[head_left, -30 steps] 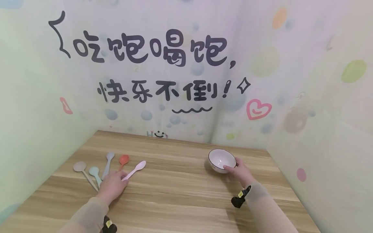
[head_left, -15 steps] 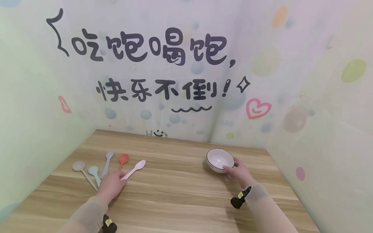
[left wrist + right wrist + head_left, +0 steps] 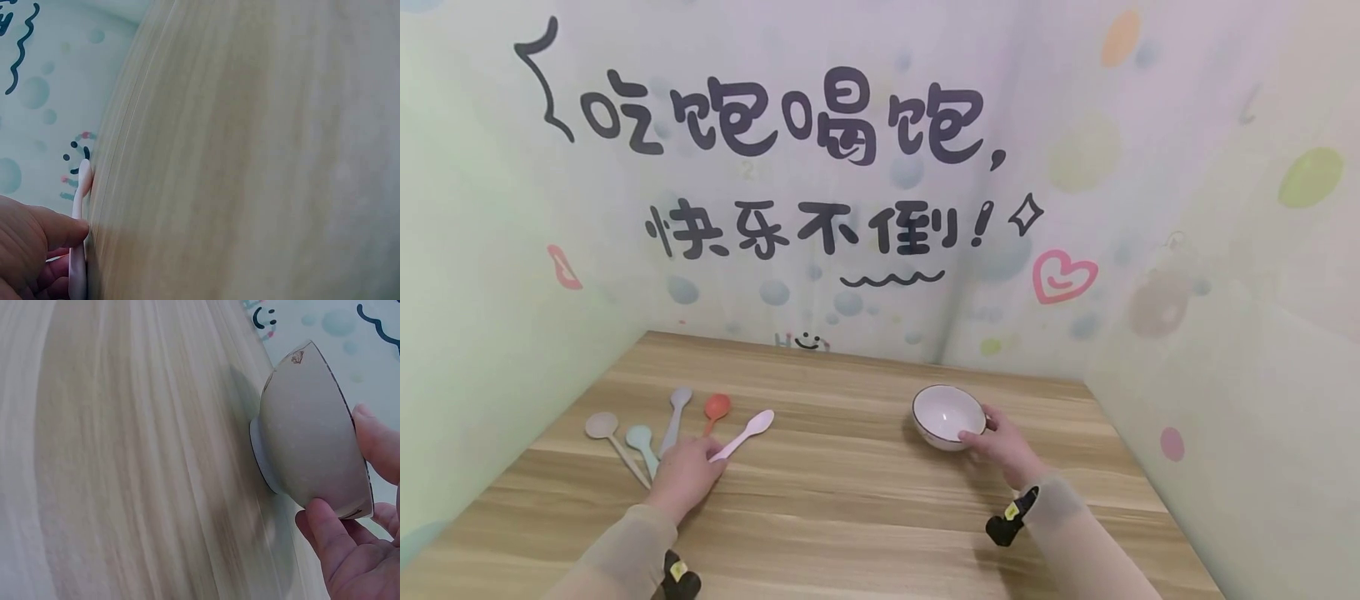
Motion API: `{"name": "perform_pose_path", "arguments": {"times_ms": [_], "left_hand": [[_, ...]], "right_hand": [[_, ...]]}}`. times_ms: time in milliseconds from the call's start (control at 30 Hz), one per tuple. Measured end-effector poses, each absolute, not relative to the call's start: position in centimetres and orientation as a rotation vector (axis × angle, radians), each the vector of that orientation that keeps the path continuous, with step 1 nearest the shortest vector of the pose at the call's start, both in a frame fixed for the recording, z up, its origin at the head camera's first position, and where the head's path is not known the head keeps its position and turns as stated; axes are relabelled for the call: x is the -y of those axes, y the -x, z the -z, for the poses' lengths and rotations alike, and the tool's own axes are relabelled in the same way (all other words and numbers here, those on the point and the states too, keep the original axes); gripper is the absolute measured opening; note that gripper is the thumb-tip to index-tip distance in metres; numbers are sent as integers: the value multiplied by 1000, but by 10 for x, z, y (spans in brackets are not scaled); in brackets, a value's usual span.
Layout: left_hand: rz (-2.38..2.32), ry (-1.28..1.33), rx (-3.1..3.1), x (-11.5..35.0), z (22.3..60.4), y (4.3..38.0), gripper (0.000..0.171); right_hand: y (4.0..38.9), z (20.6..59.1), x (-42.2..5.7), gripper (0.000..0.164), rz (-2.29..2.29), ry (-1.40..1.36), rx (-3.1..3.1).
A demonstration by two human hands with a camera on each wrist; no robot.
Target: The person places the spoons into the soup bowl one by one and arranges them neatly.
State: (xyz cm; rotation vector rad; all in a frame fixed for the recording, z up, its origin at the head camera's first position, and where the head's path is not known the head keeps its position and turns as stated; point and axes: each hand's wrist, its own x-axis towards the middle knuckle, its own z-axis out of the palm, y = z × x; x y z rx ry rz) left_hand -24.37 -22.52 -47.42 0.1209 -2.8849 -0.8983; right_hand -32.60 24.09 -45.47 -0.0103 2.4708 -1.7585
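At the left of the table, my left hand (image 3: 687,477) pinches the handle of a pale pink spoon (image 3: 760,422) between thumb and fingers. Its bowl end points up and right, away from the hand. In the left wrist view the thumb presses along the spoon (image 3: 82,181) close beside the wood. On the right, my right hand (image 3: 1004,450) holds a white round bowl (image 3: 934,417) with a dark rim line, thumb over the rim and fingers under its side. The right wrist view shows the bowl's outside (image 3: 312,431) upright, its foot close over the table.
Several other spoons fan out around my left hand: a beige one (image 3: 602,426), a light blue one (image 3: 639,437), a greyish lavender one (image 3: 681,397) and an orange-red one (image 3: 717,406). The wood-grain table (image 3: 842,475) meets a printed wall (image 3: 880,325) behind and at both sides.
My right hand has carried the bowl to the left across the table, mostly in the last half second. The left hand and the spoons stay in place, with only a slight view shift.
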Motion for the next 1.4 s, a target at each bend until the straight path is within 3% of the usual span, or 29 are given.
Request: {"name": "perform_pose_path", "arguments": {"times_ms": [1400], "left_hand": [[888, -107, 2890, 226, 475, 245, 22]], "right_hand": [[300, 454, -169, 85, 1699, 316, -2295]]}}
